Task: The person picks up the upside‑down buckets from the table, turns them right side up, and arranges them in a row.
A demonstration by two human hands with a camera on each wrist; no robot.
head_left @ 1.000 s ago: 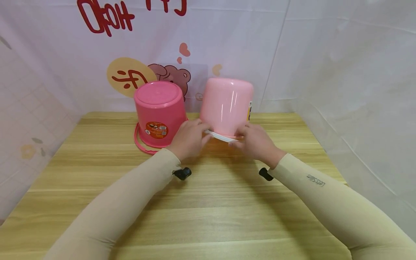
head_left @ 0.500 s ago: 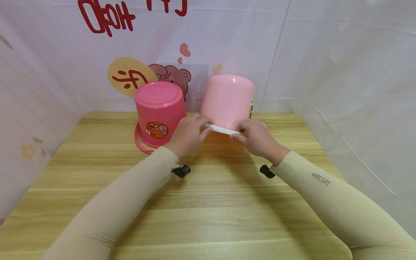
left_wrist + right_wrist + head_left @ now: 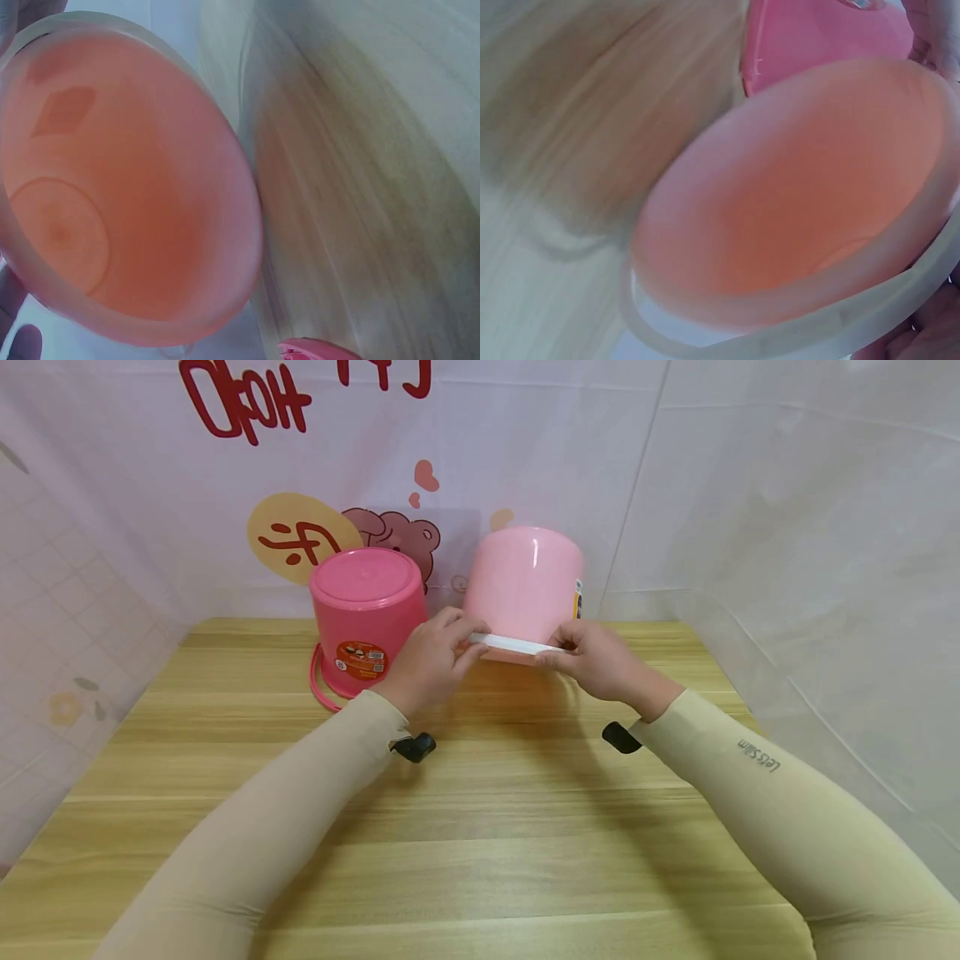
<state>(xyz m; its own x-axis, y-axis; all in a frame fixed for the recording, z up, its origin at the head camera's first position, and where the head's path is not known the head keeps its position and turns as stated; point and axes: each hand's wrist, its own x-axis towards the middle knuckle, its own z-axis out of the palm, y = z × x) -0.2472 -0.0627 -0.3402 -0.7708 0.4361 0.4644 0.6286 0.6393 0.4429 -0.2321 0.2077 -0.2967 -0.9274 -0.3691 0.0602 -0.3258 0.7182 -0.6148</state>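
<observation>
A light pink bucket (image 3: 525, 585) is tipped back, its base leaning toward the rear wall and its near rim raised off the table. Its white handle (image 3: 513, 645) lies along that near rim. My left hand (image 3: 431, 664) pinches the left part of the rim and handle between thumb and fingers. On the other side, my right hand (image 3: 603, 662) pinches the right part in the same way. The bucket's open mouth faces both wrist cameras, and the inner wall (image 3: 142, 202) looks orange-pink and holds nothing visible.
A darker pink bucket (image 3: 367, 627) stands upside down on the wooden table (image 3: 480, 827), just left of my left hand. Its pink handle (image 3: 318, 681) rests on the tabletop. A white printed cloth (image 3: 525, 435) hangs behind the table.
Both hands have lifted the light pink bucket's near rim up and slightly away, so it tilts further back. They have moved a little apart. The darker bucket has stayed put.
</observation>
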